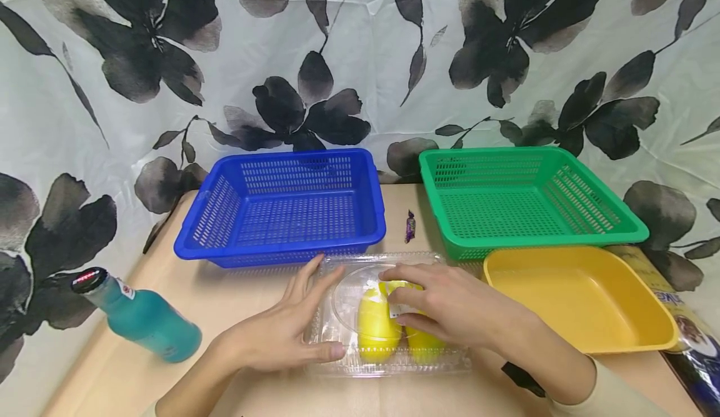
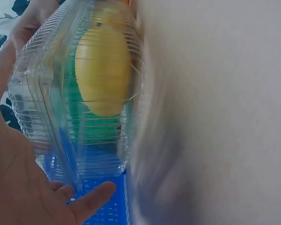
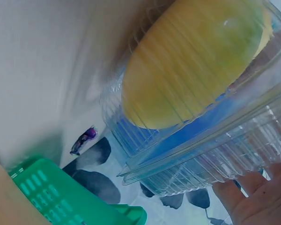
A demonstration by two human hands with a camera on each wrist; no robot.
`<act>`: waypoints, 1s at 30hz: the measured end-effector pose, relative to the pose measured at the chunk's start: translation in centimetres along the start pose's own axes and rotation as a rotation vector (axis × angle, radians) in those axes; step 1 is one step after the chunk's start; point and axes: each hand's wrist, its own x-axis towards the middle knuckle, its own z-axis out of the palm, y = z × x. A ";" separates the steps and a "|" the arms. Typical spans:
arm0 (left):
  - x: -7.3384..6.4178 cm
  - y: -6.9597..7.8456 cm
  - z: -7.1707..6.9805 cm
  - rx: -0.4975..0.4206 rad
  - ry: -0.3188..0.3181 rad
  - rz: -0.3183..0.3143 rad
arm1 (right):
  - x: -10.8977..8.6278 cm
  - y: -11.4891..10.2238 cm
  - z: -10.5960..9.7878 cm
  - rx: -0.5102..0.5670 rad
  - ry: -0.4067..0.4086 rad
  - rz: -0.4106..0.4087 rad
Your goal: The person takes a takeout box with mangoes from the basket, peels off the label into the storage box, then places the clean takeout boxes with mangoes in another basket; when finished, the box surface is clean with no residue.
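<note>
A clear plastic clamshell box (image 1: 340, 364) lies on the table, its lid down. Inside show two yellow oval fruits, perhaps mangoes; one fruit (image 1: 378, 336) is on the left, the other fruit (image 1: 424, 344) partly under my right hand. My left hand (image 1: 278, 332) rests along the box's left side with fingers spread and thumb extended. My right hand (image 1: 450, 301) lies over the lid, its bent fingertips touching a yellow-and-white label (image 1: 394, 309) that they partly cover. Ribbed box walls (image 2: 103, 136) appear close up in the left wrist view, and a fruit (image 3: 187, 70) fills the right wrist view.
Behind the box stand a blue basket (image 1: 281, 257) and a green basket (image 1: 534, 242), with a purple wrapped candy (image 1: 410, 226) between them. A yellow tray (image 1: 579, 298) and a printed packet (image 1: 689, 329) lie right. At left stands a teal bottle (image 1: 152, 323). A patterned cloth (image 1: 394, 60) hangs behind.
</note>
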 end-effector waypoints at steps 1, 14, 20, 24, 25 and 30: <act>0.0 0.0 0.0 0.006 0.003 -0.008 | 0.0 0.0 0.0 0.004 0.001 -0.003; 0.2 -0.1 0.0 -0.010 0.003 -0.039 | 0.2 0.2 0.0 0.063 0.015 -0.007; 0.3 -0.1 0.1 0.007 0.017 -0.037 | 0.1 0.8 -0.1 0.147 0.096 -0.052; 0.2 0.0 0.1 0.011 0.015 -0.041 | -0.1 1.4 -0.2 0.220 0.119 -0.035; 0.2 0.0 0.1 0.012 0.014 -0.040 | -0.1 1.5 -0.2 0.239 0.117 -0.019; 0.3 0.2 0.1 0.013 0.011 -0.041 | -0.3 2.0 -0.5 0.292 0.176 0.018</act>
